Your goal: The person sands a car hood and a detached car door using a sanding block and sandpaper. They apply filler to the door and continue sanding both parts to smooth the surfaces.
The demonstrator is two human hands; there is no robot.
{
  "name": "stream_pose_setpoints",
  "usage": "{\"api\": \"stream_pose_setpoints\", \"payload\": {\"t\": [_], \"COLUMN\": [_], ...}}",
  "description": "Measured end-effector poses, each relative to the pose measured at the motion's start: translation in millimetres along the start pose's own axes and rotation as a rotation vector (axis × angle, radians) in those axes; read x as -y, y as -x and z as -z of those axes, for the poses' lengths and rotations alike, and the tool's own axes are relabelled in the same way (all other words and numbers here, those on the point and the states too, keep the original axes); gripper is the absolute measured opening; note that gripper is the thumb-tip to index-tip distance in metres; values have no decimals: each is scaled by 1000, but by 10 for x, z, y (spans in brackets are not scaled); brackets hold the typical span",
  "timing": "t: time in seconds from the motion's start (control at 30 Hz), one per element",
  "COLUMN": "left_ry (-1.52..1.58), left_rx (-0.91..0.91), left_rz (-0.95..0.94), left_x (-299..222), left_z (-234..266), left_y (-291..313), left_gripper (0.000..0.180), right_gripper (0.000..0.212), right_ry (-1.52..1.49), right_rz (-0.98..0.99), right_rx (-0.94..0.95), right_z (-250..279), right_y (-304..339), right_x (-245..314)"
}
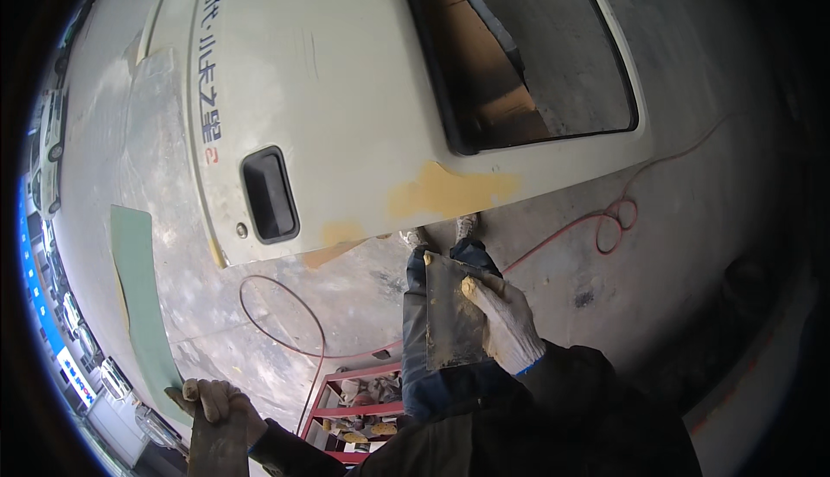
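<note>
My right hand (503, 317), in a white knit glove with a blue cuff, grips a flat, grey rectangular plate (451, 313) smeared with dried yellowish filler. At lower left, my gloved left hand (216, 403) is closed round a flat, dark blade-like piece (218, 447); its lower end runs out of the picture. In front of me is a cream vehicle door (346, 79) with a black recessed handle (270, 194). Yellow filler patches (450, 192) lie along its edge nearest me. Both hands are apart from the door.
A red hose (607, 228) loops across the concrete floor. Below, a red metal rack (354, 409) holds several cluttered items. A long green panel (143, 295) stands at left, behind my left hand. Brown cardboard (471, 57) shows through the window opening. Parked cars (54, 127) line the far left.
</note>
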State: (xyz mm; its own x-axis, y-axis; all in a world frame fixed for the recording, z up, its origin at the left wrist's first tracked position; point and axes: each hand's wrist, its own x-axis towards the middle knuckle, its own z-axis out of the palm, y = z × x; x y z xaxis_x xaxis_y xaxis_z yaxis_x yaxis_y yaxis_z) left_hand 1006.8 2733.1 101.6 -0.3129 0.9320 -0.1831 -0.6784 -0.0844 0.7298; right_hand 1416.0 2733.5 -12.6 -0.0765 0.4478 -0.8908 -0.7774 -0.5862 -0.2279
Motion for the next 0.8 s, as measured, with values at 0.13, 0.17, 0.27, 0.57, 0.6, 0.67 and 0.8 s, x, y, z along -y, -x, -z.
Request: {"api": "stream_pose_setpoints", "payload": {"t": [0.13,0.17,0.27,0.57,0.6,0.67,0.8], "left_ry": [-79,-108,-229,-462,-490,-455,-450], "left_rx": [-28,-44,-225,-538,-678,-795,-718], "left_rz": [-202,-256,-352,-537,-560,-550,-459], "left_x": [-353,-439,-666,-1443,-1440,-1448,-1687], "left_z": [-50,-38,-112,939,953,964,1773], "left_y": [582,713,1127,2630,2799,3060,3737], "left_gripper": [48,47,40,47,47,46,46], "right_gripper": [22,22,22,31,31,30,27], "right_ry": [45,51,74,373,502,551,422], "right_rz": [-29,-48,-123,127,411,420,-191], "right_rx": [179,210,293,652,719,709,609], "right_z": [5,-58,-398,-744,-720,-811,-1129], "right_y": [140,186,390,561,555,727,1257], "right_x": [-44,-85,-164,-1518,-1774,-2122,-2548]}}
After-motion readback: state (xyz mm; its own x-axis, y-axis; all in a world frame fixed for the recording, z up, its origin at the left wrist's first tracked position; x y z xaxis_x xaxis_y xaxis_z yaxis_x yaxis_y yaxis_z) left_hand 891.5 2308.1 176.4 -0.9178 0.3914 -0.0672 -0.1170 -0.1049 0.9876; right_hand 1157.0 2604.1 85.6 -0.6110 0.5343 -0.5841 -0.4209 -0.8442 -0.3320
